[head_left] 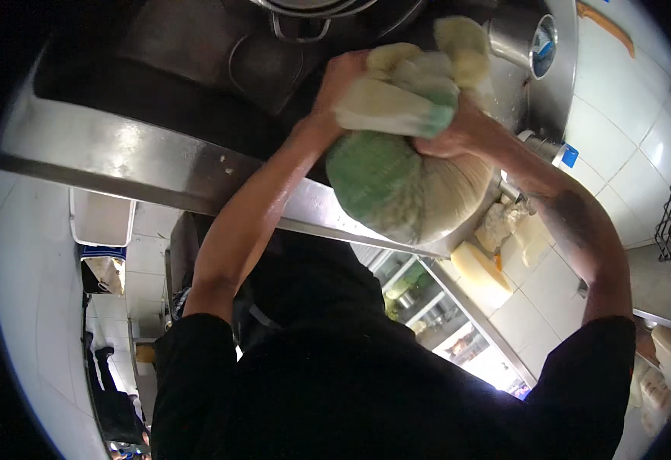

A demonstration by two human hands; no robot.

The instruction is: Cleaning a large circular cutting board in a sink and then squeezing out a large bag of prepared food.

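Observation:
A large, bulging cloth bag or sack [378,181], green on one side and off-white on the other, hangs over the front edge of the metal counter. My left hand [347,75] grips its bunched upper part from the left, partly hidden by folds of cloth. My right hand [447,135] is closed on the gathered cloth from the right, just above the bulge. Loose whitish and green cloth ends [390,106] flop over both hands and are blurred. What fills the bag is hidden.
A pot with a metal handle [301,37] stands at the top. A steel container [542,46] lies upper right. A yellowish round piece [482,276] and whitish scraps [499,224] are at right. A plastic tub [102,218] is at left; a person [117,414] is lower left.

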